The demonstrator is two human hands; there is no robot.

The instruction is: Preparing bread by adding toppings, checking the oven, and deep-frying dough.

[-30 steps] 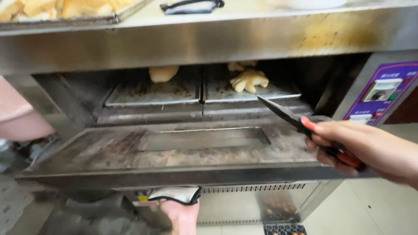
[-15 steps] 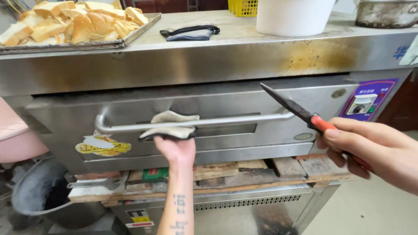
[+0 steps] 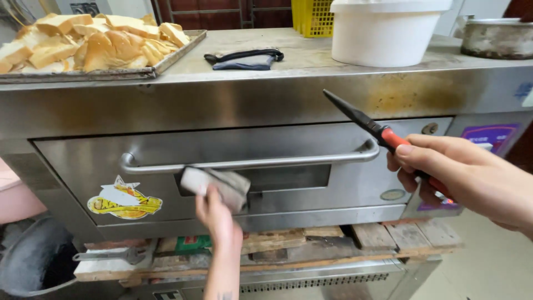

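Note:
A steel oven fills the view, its door (image 3: 100, 161) shut and a long bar handle (image 3: 250, 162) across it. My left hand (image 3: 217, 215) holds a folded grey cloth (image 3: 216, 184) just below the handle, slightly off the door. My right hand (image 3: 461, 175) grips a knife (image 3: 377, 131) by its red handle at the right. Its dark blade points up and left, in front of the oven's upper right face.
On top of the oven stand a tray of bread pieces (image 3: 89, 41), a dark folded cloth (image 3: 244, 58), a white bucket (image 3: 388, 30) and a metal pot (image 3: 494, 36). A yellow crate (image 3: 313, 16) is behind. Wooden boards (image 3: 288, 241) lie under the door. A dark bin (image 3: 33, 261) sits lower left.
The oven door went from lying open to shut. My left hand, with the cloth, pushed it up by the handle and has now come off the handle. The knife hand stayed at the right.

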